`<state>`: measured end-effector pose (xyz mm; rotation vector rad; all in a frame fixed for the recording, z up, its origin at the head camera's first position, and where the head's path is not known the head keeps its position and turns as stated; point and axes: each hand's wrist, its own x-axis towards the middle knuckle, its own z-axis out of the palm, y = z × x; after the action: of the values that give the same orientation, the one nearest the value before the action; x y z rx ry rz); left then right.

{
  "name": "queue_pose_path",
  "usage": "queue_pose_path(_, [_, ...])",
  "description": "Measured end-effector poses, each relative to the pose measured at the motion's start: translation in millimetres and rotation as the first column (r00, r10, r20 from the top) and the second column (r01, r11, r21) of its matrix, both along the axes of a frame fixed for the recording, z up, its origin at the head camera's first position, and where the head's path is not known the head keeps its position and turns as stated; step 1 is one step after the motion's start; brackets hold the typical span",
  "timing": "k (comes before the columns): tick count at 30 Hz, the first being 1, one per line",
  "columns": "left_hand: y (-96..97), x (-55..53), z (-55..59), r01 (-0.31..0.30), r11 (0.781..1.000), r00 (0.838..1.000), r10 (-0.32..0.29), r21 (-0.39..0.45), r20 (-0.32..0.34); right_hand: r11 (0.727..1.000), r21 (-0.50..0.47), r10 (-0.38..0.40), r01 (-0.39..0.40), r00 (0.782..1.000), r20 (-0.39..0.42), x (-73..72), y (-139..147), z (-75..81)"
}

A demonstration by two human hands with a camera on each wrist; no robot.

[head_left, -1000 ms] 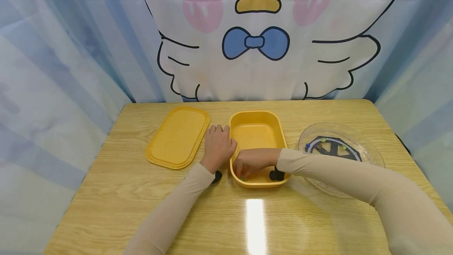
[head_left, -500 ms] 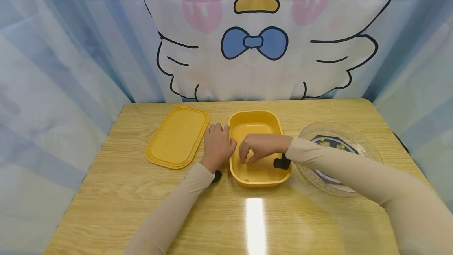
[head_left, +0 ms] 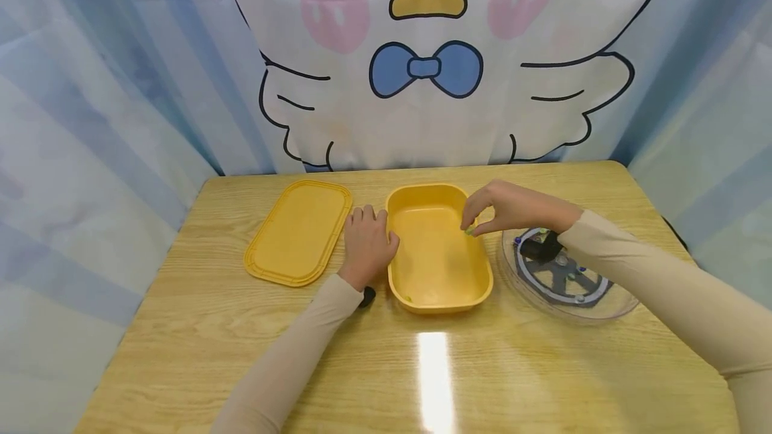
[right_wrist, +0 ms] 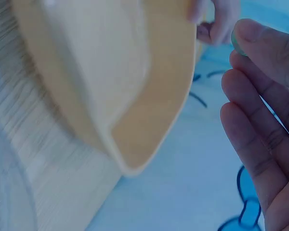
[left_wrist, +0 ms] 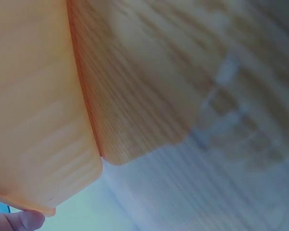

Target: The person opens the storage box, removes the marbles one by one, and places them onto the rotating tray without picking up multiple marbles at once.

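Note:
Between thumb and forefinger, my right hand (head_left: pixel 512 208) pinches a small green marble (head_left: pixel 469 230), held above the right rim of the yellow box (head_left: pixel 440 308). A glassy green edge of that marble (right_wrist: pixel 238 44) shows by the thumb tip in the right wrist view. My left hand (head_left: pixel 366 245) holds the box's left wall, its thumb over the rim and its fingers outside. Another small yellowish piece (head_left: pixel 408 299) lies in the box's near left corner. Right of the box, partly under my right wrist, is a clear round bowl (head_left: pixel 594 317) with several small coloured marbles.
Inside the bowl sits a dark wheel-shaped piece with a pale ring (head_left: pixel 563 297). A flat yellow lid (head_left: pixel 298 233) lies on the wooden table (head_left: pixel 338 380) to the left. A printed curtain (head_left: pixel 422 126) hangs behind the table's far edge.
My right hand has lifted out of the box with the green marble and moved right and away to the box's right rim. My left hand has stayed on the left wall.

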<state>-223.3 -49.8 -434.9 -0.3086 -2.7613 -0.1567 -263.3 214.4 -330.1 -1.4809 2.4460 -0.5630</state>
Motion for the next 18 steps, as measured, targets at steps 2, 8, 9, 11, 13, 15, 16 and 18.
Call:
queue_pose_path(2, [0.3, 0.1, 0.3, 0.001, 1.000, 1.000, -0.001, 0.004, 0.001, 0.998, -0.011, -0.068, 0.068, 0.997, -0.020, 1.4, 18, 1.6])
queue_pose_path(8, [0.1, 0.1, 1.2, 0.002, 1.000, 1.000, -0.003, 0.013, 0.003, 0.965, -0.028, -0.261, 0.259, 0.963, -0.070, 8.4, 68, -1.6])
queue_pose_path(9, [0.1, 0.0, 1.1, 0.003, 1.000, 1.000, -0.003, 0.015, 0.003, 0.957, -0.021, -0.289, 0.288, 0.954, -0.075, 9.2, 76, -3.9])
queue_pose_path(11, [0.0, -0.4, 0.4, 0.003, 1.000, 1.000, -0.003, 0.018, 0.003, 0.941, -0.012, -0.338, 0.338, 0.938, -0.077, 10.3, 92, -9.9])
queue_pose_path(13, [0.0, -1.0, -0.5, 0.003, 1.000, 1.000, -0.003, 0.019, 0.001, 0.924, -0.004, -0.382, 0.382, 0.922, -0.070, 10.8, 107, -17.4])
queue_pose_path(15, [0.2, -1.4, -1.3, 0.005, 1.000, 1.000, -0.005, 0.023, -0.004, 0.909, 0.005, -0.415, 0.416, 0.908, -0.058, 11.2, 120, -26.2])
queue_pose_path(16, [0.3, -1.5, -1.7, 0.006, 1.000, 1.000, -0.006, 0.025, -0.006, 0.902, 0.010, -0.431, 0.432, 0.901, -0.052, 11.5, 126, -30.9])
queue_pose_path(18, [0.6, -1.7, -2.3, 0.007, 1.000, 1.000, -0.007, 0.025, -0.007, 0.884, 0.028, -0.465, 0.466, 0.885, -0.027, 12.0, 136, -40.2])
